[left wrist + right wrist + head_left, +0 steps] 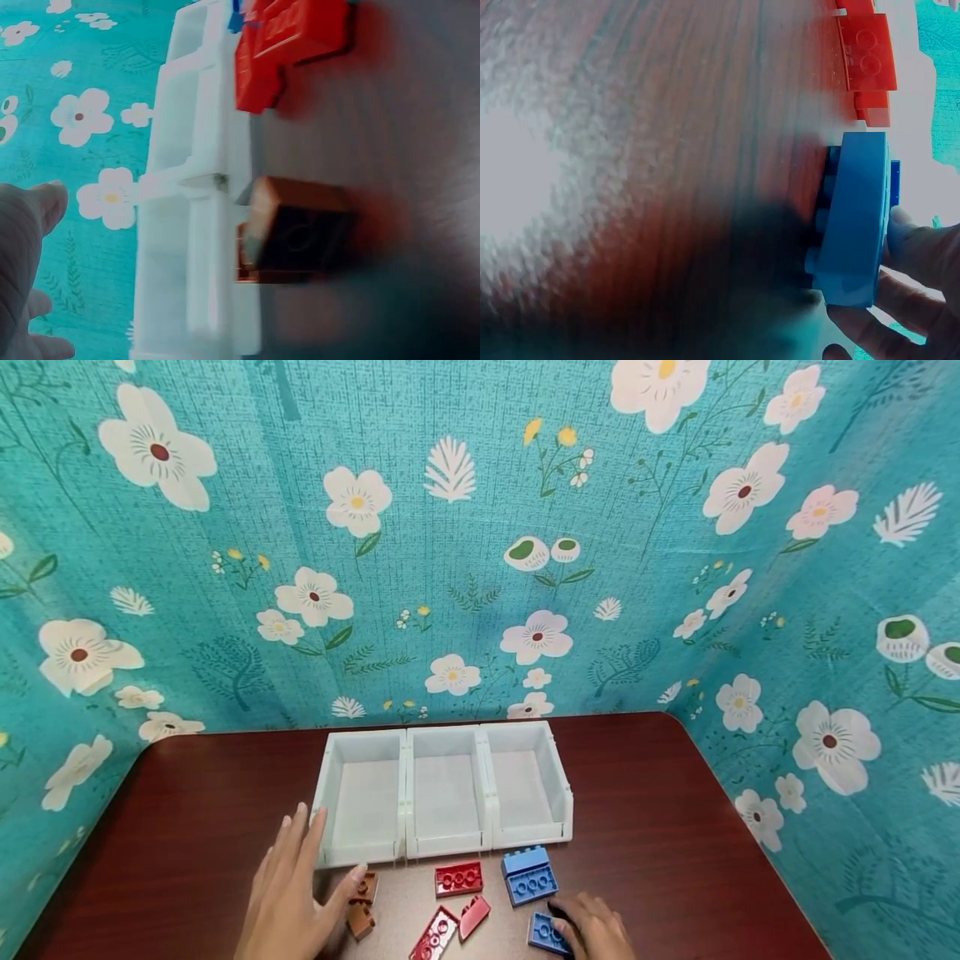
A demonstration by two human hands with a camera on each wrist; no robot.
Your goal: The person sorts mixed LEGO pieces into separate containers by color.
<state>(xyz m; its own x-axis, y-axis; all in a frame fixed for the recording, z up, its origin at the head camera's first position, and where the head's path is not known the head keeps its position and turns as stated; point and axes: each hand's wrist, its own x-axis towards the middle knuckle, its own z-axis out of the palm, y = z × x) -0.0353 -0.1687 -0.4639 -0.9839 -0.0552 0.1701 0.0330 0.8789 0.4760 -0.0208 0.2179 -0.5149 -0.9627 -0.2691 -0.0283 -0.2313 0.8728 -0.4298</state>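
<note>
Fingers on your left hand stretch straight, thumb spread wide, near two brown blocks; your right hand pinches a blue block in front of the white boxes.

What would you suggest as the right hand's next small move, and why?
I'd probably raise the held blue brick toward the white bins: the right hand grips it, and the bins stand open-topped just ahead.
</note>
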